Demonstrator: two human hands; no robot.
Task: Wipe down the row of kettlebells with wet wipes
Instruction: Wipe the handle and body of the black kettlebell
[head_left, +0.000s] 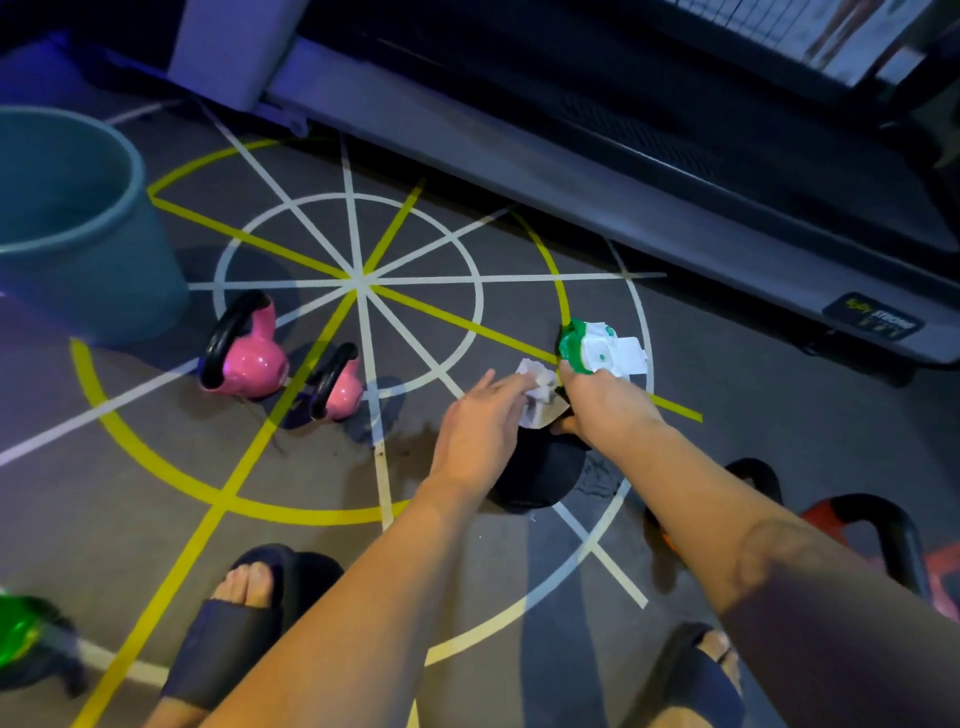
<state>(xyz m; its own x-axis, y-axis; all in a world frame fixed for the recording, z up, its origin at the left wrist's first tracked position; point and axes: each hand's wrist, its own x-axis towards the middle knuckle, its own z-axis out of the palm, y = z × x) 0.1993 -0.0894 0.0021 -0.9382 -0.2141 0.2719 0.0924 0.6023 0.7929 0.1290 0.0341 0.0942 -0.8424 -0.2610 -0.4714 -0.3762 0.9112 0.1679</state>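
As left grip (478, 441) pinches wipe (537, 395), black kettlebell (540, 473) just below

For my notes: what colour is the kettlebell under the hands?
The kettlebell is black; head view.

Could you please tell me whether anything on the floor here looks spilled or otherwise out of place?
Yes. There are dark wet-looking patches on the floor on either side of the black kettlebell. They look like drips or smears of liquid, darker than the grey around them. Nothing else stands out.
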